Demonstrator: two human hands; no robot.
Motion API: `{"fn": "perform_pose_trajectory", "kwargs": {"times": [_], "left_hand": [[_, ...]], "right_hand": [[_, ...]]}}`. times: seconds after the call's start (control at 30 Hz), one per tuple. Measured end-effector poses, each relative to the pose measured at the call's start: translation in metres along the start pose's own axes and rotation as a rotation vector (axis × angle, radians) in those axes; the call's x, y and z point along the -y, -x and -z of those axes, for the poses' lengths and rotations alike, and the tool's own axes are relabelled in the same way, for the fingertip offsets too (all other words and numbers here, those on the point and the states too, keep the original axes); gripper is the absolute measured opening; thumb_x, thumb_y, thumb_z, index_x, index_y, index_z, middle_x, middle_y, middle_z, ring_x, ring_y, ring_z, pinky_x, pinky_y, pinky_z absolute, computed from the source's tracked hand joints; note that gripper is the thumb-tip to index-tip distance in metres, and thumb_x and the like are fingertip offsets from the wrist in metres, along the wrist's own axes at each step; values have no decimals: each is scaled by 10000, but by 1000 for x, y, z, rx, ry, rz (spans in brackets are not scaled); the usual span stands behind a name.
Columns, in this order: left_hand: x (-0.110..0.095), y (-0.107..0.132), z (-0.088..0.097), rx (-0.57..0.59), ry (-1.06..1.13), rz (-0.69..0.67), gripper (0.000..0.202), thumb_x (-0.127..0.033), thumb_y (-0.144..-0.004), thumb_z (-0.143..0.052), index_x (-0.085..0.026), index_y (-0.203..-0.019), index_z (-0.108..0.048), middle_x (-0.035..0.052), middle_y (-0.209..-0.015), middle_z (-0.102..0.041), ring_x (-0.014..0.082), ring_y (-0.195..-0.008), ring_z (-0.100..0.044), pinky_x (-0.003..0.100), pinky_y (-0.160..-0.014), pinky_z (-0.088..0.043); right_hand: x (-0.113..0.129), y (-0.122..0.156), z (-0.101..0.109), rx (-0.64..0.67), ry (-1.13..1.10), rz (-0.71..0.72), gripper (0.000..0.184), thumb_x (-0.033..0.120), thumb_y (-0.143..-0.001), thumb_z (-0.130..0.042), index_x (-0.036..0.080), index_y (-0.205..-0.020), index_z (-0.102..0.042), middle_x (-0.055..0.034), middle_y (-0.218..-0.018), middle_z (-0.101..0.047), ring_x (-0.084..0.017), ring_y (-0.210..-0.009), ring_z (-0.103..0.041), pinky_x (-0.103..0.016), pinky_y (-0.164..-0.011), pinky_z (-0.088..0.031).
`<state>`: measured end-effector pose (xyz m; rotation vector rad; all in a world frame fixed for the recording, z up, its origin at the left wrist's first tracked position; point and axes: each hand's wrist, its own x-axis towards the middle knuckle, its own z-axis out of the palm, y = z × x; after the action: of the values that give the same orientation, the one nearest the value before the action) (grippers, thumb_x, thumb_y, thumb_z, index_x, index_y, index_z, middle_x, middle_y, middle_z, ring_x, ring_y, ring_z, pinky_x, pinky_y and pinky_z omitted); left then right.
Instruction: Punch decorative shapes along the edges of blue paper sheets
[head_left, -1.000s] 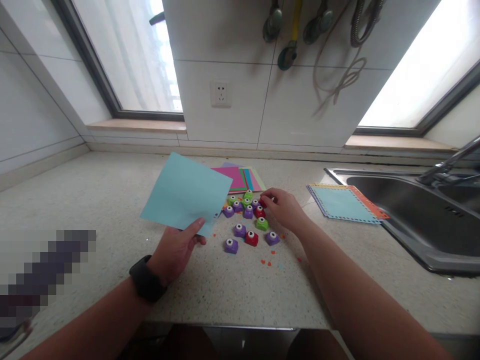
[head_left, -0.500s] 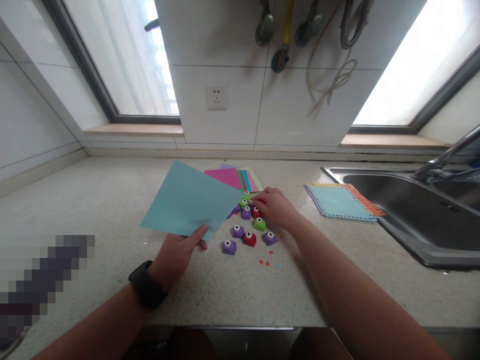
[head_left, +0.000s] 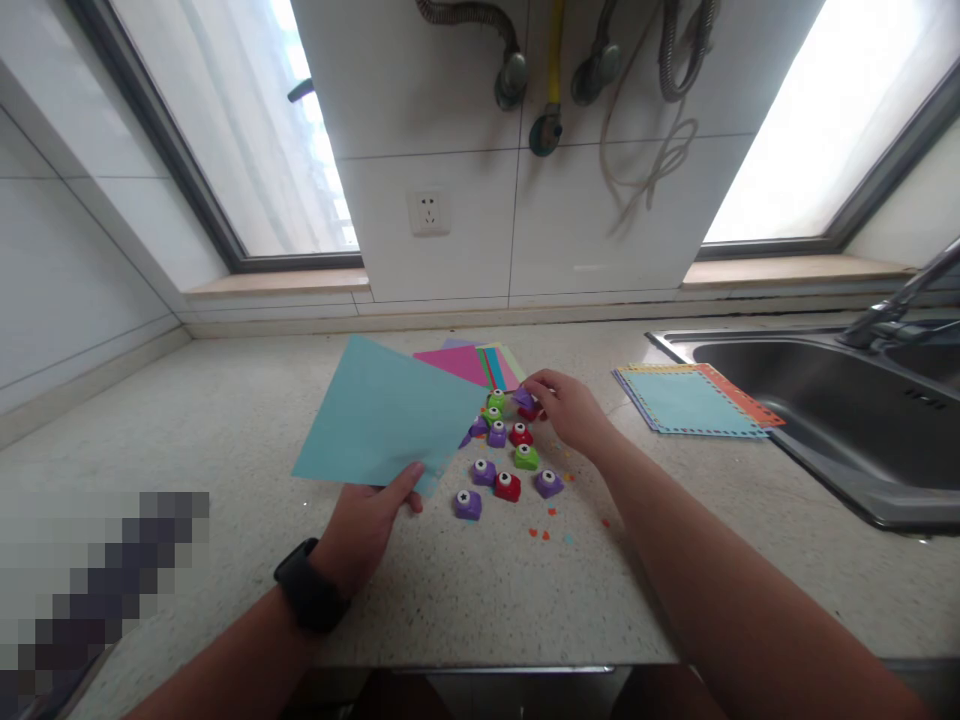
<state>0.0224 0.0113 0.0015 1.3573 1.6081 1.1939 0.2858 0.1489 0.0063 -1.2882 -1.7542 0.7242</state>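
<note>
My left hand pinches the lower edge of a light blue sheet of paper, thumb on top, and holds it tilted above the counter. Between the fingertips of my right hand is a purple craft punch, at the far right of a cluster of small punches. Around it lie several more with white round tops, among them a green punch, a red punch and, nearest me, a purple punch with a star on its button. The paper hides part of the cluster's left side.
Behind the punches lie coloured sheets, a pink one on the left. Light blue paper with a punched border tops a stack beside the steel sink. Tiny orange cutouts dot the speckled counter.
My right hand has drawn a purple punch slightly up and away from the cluster. My left hand still holds the blue sheet. The whole view has shifted a little.
</note>
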Motion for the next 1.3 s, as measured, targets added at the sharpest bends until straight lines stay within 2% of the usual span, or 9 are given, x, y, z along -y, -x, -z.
{"fn": "perform_pose_trajectory", "kwargs": {"times": [0.13, 0.27, 0.43, 0.53, 0.63, 0.83, 1.0, 1.13, 1.3], "left_hand": [[6, -1, 0, -10, 45, -16, 431, -461, -837, -633, -233, -473, -596, 19, -599, -638, 205, -661, -601, 321, -750, -498], [4, -1, 0, -2, 1, -15, 430, -453, -829, -618, -242, -455, -596, 21, -570, -613, 213, -647, -586, 327, -735, -500], [-8, 1, 2, -19, -112, 3, 448, -490, -805, -576, -240, -434, -604, 45, -584, -630, 231, -678, -595, 362, -795, -494], [-13, 1, 3, 2, -157, 2, 451, -513, -803, -546, -239, -451, -610, 50, -588, -639, 235, -682, -600, 374, -806, -492], [-13, 1, 3, -17, -161, 6, 458, -526, -795, -540, -239, -441, -594, 52, -593, -642, 232, -675, -597, 370, -787, -499], [-7, -1, -2, -61, -16, 41, 438, -514, -747, -596, -226, -418, -570, 49, -588, -615, 201, -617, -571, 315, -655, -514], [-1, -2, -8, -100, 220, 42, 305, -476, -673, -692, -220, -536, -598, 20, -629, -615, 165, -550, -534, 284, -532, -501], [-1, -1, -6, -90, 184, 71, 342, -466, -707, -687, -216, -497, -585, 17, -578, -591, 167, -561, -545, 279, -560, -511], [-4, 0, -1, -48, 89, 46, 381, -418, -741, -659, -213, -431, -573, 40, -571, -600, 184, -619, -586, 276, -626, -528]], "right_hand": [[10, 3, -1, -17, -643, -254, 107, 341, -934, -557, 236, -911, -547, -25, -810, -679, -170, -615, -685, -342, -604, -582], [19, 9, 1, 20, -871, -252, 104, 328, -924, -593, 239, -927, -539, -28, -877, -692, -142, -689, -685, -331, -732, -595], [27, 17, 5, 36, -852, -121, 221, 325, -839, -708, 260, -994, -566, -30, -949, -695, -173, -863, -679, -349, -826, -564], [32, 22, 4, -41, -840, -61, 372, 300, -764, -791, 259, -1067, -579, -31, -959, -686, -173, -886, -660, -329, -802, -550], [36, 27, 3, -84, -839, 14, 357, 275, -720, -836, 220, -1000, -620, -31, -953, -666, -153, -871, -634, -309, -801, -540], [49, 43, 3, 49, -791, 278, 353, 166, -766, -789, 243, -1062, -613, -26, -1007, -648, -157, -940, -626, -323, -857, -536], [58, 53, 4, 112, -699, 471, 404, 113, -836, -706, 260, -1200, -613, -30, -1047, -597, -147, -971, -597, -326, -906, -509], [59, 54, 6, 114, -637, 493, 414, 115, -826, -727, 245, -1204, -615, -34, -1031, -592, -152, -950, -569, -325, -891, -490], [59, 54, 4, 123, -794, 437, 357, 115, -769, -779, 232, -1055, -600, -22, -989, -589, -138, -901, -577, -282, -820, -506]]}}
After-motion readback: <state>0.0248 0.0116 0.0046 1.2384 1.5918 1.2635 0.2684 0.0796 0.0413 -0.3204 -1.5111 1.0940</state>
